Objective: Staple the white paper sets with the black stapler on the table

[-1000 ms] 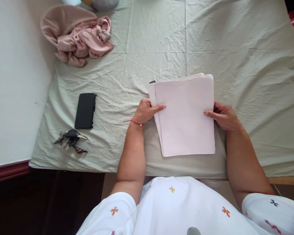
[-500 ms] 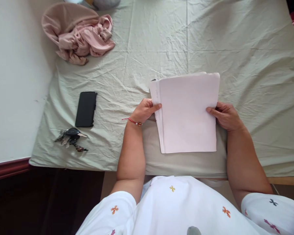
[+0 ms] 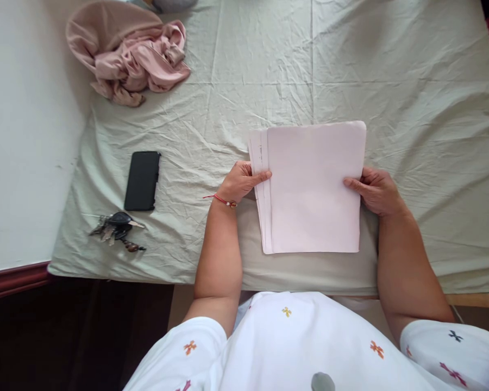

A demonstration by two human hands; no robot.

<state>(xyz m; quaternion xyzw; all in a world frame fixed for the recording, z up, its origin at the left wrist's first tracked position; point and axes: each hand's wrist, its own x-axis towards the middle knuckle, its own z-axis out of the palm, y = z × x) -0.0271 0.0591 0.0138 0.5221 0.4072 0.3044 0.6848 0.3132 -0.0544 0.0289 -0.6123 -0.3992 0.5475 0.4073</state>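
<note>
Left hand and right hand pinched a stack of papers by its two sides.
The stack was in front of the person, over the green cloth and near its front edge; it was hard to tell if it touched the cloth. Each thumb pressed on top, with the other fingers mostly hidden. The pages did not line up: lower pages poked out on the left. Those pages could slide out and drop if the left hand pinched too softly. The top page might bend in the middle if the hands pushed toward each other, because the paper seemed thin. A hard pull could make the mess bigger. The phone and keys lay well apart on the left, so a bump seemed unlikely.
</note>
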